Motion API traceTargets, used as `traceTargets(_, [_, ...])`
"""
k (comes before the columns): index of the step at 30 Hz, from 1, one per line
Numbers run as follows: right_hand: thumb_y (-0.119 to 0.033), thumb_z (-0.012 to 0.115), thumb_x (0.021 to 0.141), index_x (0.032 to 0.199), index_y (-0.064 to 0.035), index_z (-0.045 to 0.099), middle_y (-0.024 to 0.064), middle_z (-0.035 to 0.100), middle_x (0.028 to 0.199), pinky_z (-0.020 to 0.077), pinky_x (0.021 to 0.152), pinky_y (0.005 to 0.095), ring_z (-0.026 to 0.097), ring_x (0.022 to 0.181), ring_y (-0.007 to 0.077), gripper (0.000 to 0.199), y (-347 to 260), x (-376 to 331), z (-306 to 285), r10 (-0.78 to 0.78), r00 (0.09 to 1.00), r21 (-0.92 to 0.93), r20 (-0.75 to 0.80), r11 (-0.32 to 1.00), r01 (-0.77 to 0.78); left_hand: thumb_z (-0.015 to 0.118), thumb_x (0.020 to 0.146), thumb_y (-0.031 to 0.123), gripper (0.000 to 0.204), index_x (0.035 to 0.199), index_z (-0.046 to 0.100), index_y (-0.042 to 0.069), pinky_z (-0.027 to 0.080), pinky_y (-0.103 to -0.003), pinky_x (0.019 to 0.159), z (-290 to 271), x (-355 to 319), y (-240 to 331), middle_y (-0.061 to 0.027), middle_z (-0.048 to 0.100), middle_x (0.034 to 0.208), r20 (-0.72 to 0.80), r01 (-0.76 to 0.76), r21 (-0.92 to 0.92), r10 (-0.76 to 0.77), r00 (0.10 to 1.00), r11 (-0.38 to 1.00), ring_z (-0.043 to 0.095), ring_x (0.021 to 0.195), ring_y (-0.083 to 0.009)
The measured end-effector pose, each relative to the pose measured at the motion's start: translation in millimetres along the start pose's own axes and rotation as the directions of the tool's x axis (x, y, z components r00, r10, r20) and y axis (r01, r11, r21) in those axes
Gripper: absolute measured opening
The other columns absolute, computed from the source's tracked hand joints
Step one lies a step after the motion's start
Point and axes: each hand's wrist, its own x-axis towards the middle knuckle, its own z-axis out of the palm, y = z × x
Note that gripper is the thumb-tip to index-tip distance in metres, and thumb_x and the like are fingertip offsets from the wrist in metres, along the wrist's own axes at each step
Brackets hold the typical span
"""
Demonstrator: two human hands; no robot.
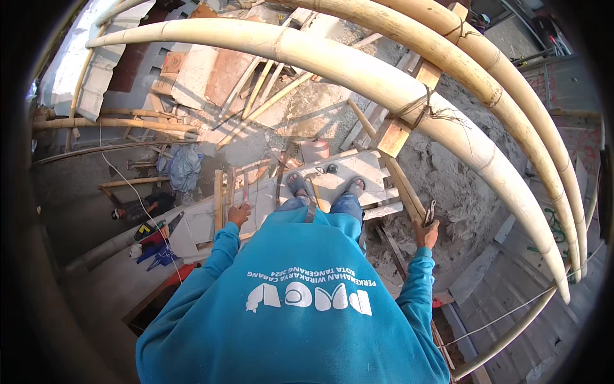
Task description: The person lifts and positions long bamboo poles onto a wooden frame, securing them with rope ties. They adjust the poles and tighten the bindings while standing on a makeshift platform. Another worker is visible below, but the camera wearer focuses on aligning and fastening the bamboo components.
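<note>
My right hand (426, 235) is closed around a pair of pincers (430, 210), their jaws pointing up and away from me. Beside it a wooden post (404, 185) slants toward a wood block (391, 136). On my left side, my left hand (239, 215) has its fingers curled, next to upright wood strips (219, 192); whether it grips a strip is hard to make out. Ahead and to the right arches a thick bamboo pole (332, 61), bound with dark wire (425, 110) near the block. My feet, in grey sandals (297, 184), stand on a pale board (342, 168).
More bamboo poles (448, 51) curve across the upper right. Below lies rough grey ground (448, 153). Down at the left is another person (144, 206), near a bluish plastic sheet (182, 168). Assorted tools (157, 240) lie on a ledge. A thin white cord (131, 185) crosses the left side.
</note>
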Motion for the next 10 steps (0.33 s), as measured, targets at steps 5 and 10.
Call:
traceTargets(5, [-0.038,0.085,0.067,0.106,0.0016,0.051,0.0269,0.066,0.101,0.0513,0.08,0.0477,0.067,0.093,0.0423,0.065,12,6,-7,-0.008,0.986,-0.096,0.165,0.995,0.025,0.067,0.086,0.034,0.044,0.116,0.067,0.002,0.052,-0.03,0.063,61,-61,-41,-0.0074,0.069,0.097,0.06,-0.008,0.095,0.002,0.998,0.995,0.068,0.084,-0.0167])
traceTargets(10, [-0.047,0.084,0.068,0.131,-0.003,0.041,0.0245,0.068,0.107,0.0524,0.084,0.0513,0.068,0.096,0.041,0.088,0,25,-11,-0.102,0.979,-0.203,0.177,0.969,0.138,0.065,0.087,0.039,0.05,0.124,0.065,0.005,0.054,-0.03,0.075,103,-102,-23,-0.0089,0.071,0.105,-0.014,-0.064,-0.008,0.064,0.998,0.998,0.069,0.091,-0.0188])
